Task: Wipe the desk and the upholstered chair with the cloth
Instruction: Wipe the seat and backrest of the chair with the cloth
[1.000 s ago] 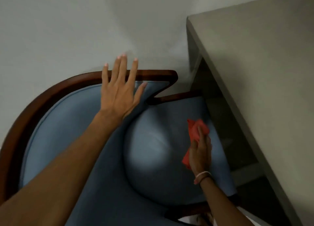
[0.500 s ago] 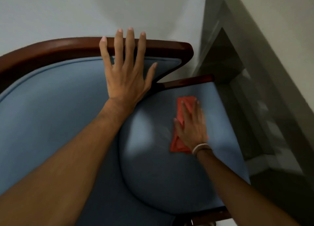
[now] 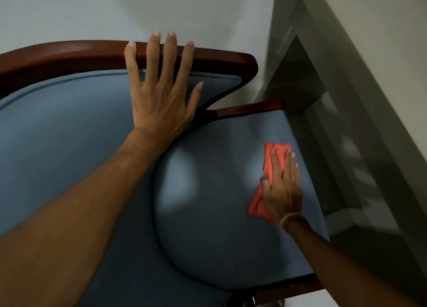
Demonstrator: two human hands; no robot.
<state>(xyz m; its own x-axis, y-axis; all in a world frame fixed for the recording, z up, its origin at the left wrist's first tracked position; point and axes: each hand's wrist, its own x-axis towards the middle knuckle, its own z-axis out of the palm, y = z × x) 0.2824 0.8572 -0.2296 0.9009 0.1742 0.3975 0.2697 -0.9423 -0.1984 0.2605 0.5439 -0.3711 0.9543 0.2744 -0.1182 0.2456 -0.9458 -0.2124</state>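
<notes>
The upholstered chair point(image 3: 215, 216) has blue fabric and a dark wooden frame; I look down on its seat and curved backrest. My left hand point(image 3: 161, 94) lies flat on the upper backrest, fingers spread over the wooden top rail. My right hand point(image 3: 283, 186) presses the folded red cloth point(image 3: 269, 165) flat onto the right side of the seat, near its front edge. The palm hides the cloth's middle. The desk point(image 3: 381, 59) runs along the right edge, its beige top slanting away.
Under the desk top a dark recess point(image 3: 307, 84) opens right beside the seat's edge. A pale floor point(image 3: 138, 13) lies beyond the chair back. A wooden seat rail point(image 3: 249, 109) borders the seat's far side.
My right hand has slid the cloth to the right across the seat, toward the desk side. My left hand has settled higher on the backrest, fingers now over the wooden rail.
</notes>
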